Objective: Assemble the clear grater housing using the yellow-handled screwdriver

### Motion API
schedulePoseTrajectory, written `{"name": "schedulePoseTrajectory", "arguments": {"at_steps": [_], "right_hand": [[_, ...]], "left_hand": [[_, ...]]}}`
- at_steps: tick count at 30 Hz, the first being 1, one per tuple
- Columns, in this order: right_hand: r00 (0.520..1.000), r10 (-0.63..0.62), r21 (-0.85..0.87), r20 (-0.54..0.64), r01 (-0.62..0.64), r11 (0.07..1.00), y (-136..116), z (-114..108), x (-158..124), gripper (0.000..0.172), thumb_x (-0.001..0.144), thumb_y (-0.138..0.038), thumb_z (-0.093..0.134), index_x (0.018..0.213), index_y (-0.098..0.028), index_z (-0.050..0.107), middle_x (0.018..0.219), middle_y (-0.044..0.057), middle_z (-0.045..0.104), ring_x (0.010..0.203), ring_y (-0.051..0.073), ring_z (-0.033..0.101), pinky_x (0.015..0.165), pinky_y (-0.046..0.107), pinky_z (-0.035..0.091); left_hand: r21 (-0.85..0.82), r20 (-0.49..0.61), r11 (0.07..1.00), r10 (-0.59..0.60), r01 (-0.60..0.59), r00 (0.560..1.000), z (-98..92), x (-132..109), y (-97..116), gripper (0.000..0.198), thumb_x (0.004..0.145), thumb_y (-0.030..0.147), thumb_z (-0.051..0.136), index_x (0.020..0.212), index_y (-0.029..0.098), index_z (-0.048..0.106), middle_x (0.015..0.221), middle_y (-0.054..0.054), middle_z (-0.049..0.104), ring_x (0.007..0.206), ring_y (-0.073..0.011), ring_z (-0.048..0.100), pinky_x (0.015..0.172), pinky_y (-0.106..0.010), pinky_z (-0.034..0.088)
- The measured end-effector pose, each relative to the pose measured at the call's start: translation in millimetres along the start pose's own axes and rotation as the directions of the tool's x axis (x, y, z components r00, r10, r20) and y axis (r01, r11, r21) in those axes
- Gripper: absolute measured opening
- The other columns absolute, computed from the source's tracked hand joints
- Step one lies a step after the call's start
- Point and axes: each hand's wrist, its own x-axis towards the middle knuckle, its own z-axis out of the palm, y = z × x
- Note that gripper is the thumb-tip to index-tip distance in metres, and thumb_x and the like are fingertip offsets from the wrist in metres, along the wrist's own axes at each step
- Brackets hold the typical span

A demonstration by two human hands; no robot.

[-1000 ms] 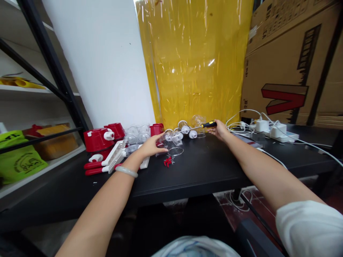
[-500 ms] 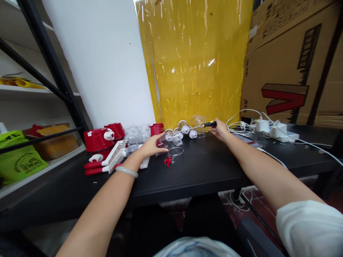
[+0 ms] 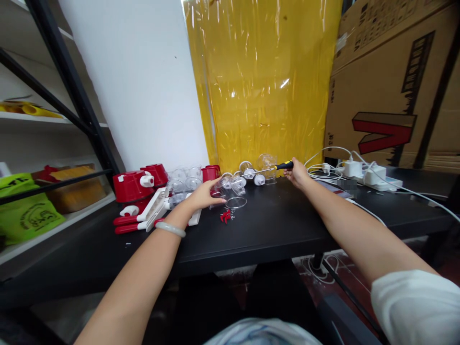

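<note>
My right hand point(image 3: 298, 175) is closed round a screwdriver point(image 3: 283, 166) with a black and yellow handle, its metal shaft pointing left toward clear plastic cups point(image 3: 251, 171) at the back of the black table point(image 3: 273, 225). My left hand point(image 3: 204, 194) rests on a clear plastic piece point(image 3: 224, 184) near a red cup point(image 3: 210, 172), fingers curled over it. A pale bangle point(image 3: 170, 229) circles my left wrist. A clear ring point(image 3: 236, 202) and small red parts point(image 3: 225, 216) lie just in front of that hand.
Red and white plastic housings point(image 3: 138, 191) sit at the left of the table. A white power strip with chargers and cables point(image 3: 362, 175) lies at the right. Yellow plastic sheet point(image 3: 262, 81) and a cardboard box point(image 3: 395, 81) stand behind. A black shelf rack point(image 3: 68, 96) is on the left.
My right hand has lifted the screwdriver slightly up and to the right. The left hand has stayed put.
</note>
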Motion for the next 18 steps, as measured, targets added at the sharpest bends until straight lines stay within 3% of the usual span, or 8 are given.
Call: {"name": "schedulePoseTrajectory", "arguments": {"at_steps": [8,14,18], "right_hand": [[0.991,-0.021,0.067,-0.129,0.03,0.997,-8,-1,5,0.026,0.102,-0.035,0.034,0.079,-0.024,0.037,0.046,-0.008,0.041,0.033,0.008,0.039,0.034,0.016,0.031],[0.999,-0.041,-0.003,0.016,0.041,0.999,1,10,-8,0.024,0.101,-0.032,0.04,0.078,-0.024,0.04,0.045,-0.008,0.04,0.032,0.008,0.037,0.031,0.017,0.028],[0.992,-0.021,-0.061,0.128,0.029,0.998,7,16,-17,0.024,0.1,-0.031,0.046,0.078,-0.023,0.043,0.046,-0.007,0.044,0.033,0.009,0.038,0.032,0.018,0.029]], "left_hand": [[0.017,0.013,1.0,-0.006,0.006,1.0,-0.2,0,2,0.104,0.065,0.051,0.087,0.153,0.013,0.045,0.149,-0.02,0.056,0.135,-0.0395,0.055,0.114,-0.052,0.041],[0.058,0.008,0.998,-0.005,0.004,1.0,1.4,-1,2,0.103,0.067,0.051,0.085,0.154,0.016,0.042,0.148,-0.02,0.055,0.135,-0.0396,0.053,0.116,-0.054,0.038],[0.117,-0.051,0.993,0.038,-0.032,0.998,3.4,-2,10,0.104,0.069,0.05,0.084,0.156,0.019,0.037,0.143,-0.018,0.051,0.133,-0.0385,0.051,0.114,-0.055,0.039]]}}
